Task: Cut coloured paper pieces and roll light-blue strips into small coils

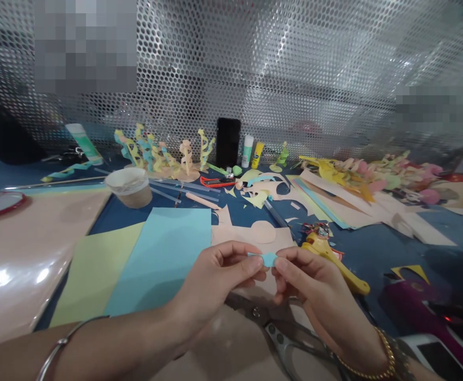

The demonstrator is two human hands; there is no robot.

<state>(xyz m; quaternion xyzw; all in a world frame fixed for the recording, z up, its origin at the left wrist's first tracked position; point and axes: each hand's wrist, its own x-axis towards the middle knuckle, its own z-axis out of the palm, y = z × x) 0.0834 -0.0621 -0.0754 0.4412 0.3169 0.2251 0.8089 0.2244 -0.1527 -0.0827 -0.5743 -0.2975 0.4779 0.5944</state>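
Between my two hands is a small piece of light-blue paper, pinched at both ends. My left hand grips its left end between thumb and fingers. The right end sits between the thumb and forefinger of my right hand. Beneath the hands lies a large pair of scissors, partly covered by my right hand. A pale pink paper disc rests just beyond the fingers. To the left, a light-blue sheet overlaps a yellow-green sheet.
A paper cup stands at left, before several paper spirals. A phone leans upright at the back beside glue sticks. Right of me are a yellow-handled tool, a purple device and paper scraps.
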